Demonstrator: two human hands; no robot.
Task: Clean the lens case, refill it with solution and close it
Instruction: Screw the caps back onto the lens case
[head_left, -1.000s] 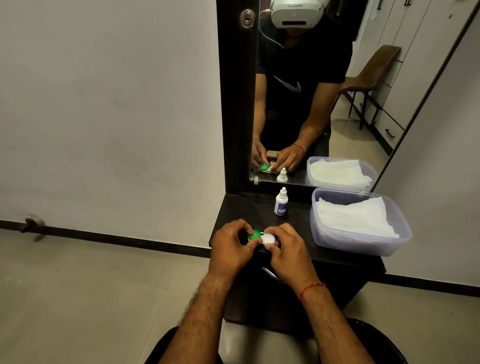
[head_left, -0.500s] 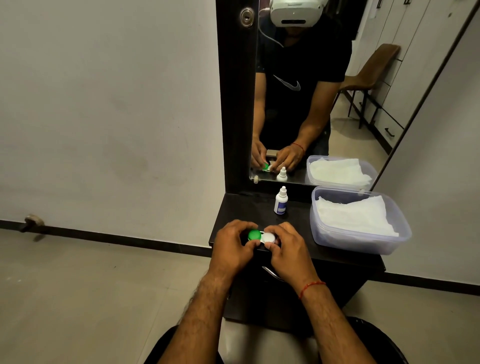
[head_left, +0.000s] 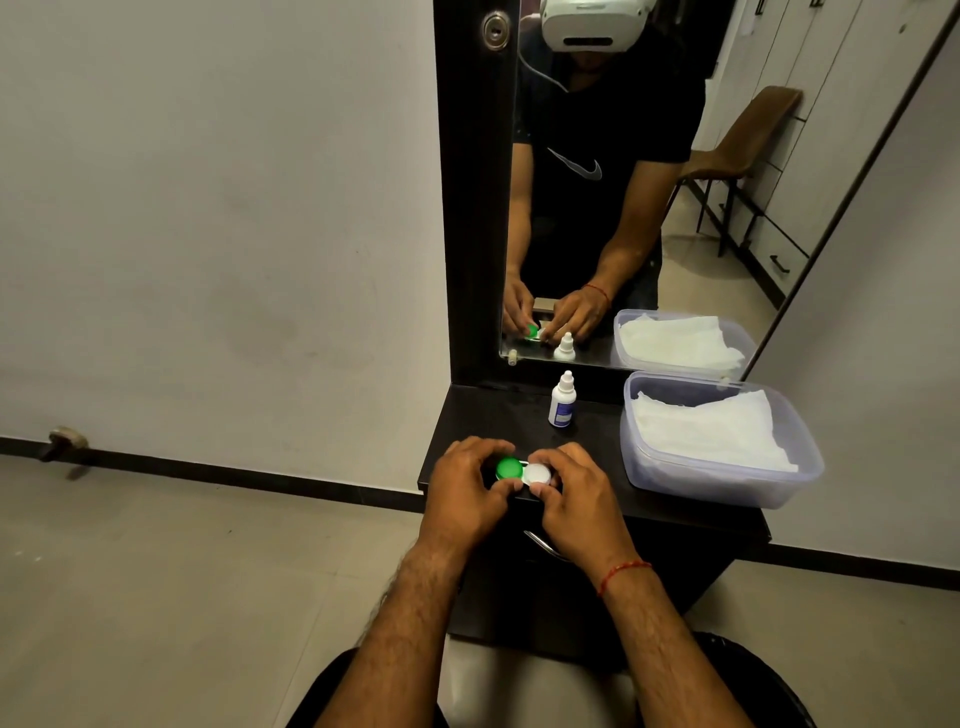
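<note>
The left hand (head_left: 462, 488) and right hand (head_left: 571, 499) grip the lens case (head_left: 522, 472) between them at the near edge of the counter (head_left: 488, 415). The left hand's fingers curl round the green cap (head_left: 509, 468), the right's round the white cap (head_left: 537, 474). Both caps sit on. They are probably being twisted, though whether off or shut I cannot tell.

If they are being opened, the next move calls for the paper towels (head_left: 711, 431) in the tub (head_left: 727, 488) beyond the right hand. The solution bottle (head_left: 562, 402) stands just beyond the hands, its blue label unreadable. A swoosh logo (head_left: 576, 166) shows in the mirror.
</note>
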